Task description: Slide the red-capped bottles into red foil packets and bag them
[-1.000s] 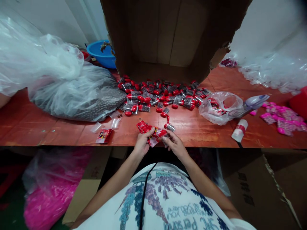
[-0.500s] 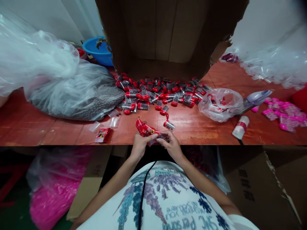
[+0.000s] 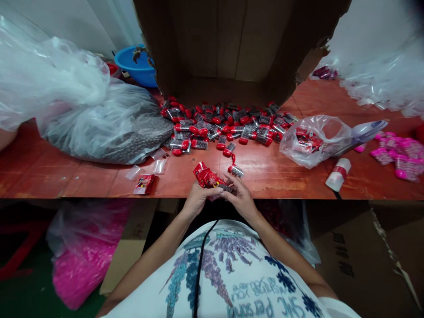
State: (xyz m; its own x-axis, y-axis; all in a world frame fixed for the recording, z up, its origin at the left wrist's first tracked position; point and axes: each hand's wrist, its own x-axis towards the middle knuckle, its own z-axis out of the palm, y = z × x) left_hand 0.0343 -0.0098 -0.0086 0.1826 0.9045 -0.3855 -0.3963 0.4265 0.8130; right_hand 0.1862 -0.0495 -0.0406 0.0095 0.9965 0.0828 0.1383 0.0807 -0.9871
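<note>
My left hand (image 3: pixel 196 201) is closed around a bunch of red printed packets (image 3: pixel 206 176) just above the table's front edge. Its thumb points toward my right hand (image 3: pixel 242 199). Between the fingertips of both hands lies a small container with dark contents (image 3: pixel 226 187); the right fingers are curled round it and hide much of it. Just beyond the right fingertips, a small clear bottle with a red cap and dark beads (image 3: pixel 236 170) rests on the table. Many similar red-capped bottles (image 3: pixel 200 144) lie heaped farther back.
A big cardboard box (image 3: pixel 228 84) lies open toward me behind the heap. To the left sits a plastic sack of dark beads (image 3: pixel 132 137), with a red packet (image 3: pixel 144 183) nearer. On the right are a bag of red packets (image 3: pixel 311 141), a white roll (image 3: pixel 338 173) and pink items (image 3: pixel 404 157).
The view has shifted slightly. Both hands stay together with the red packets, and the right fingers have moved a little over the small dark container.
</note>
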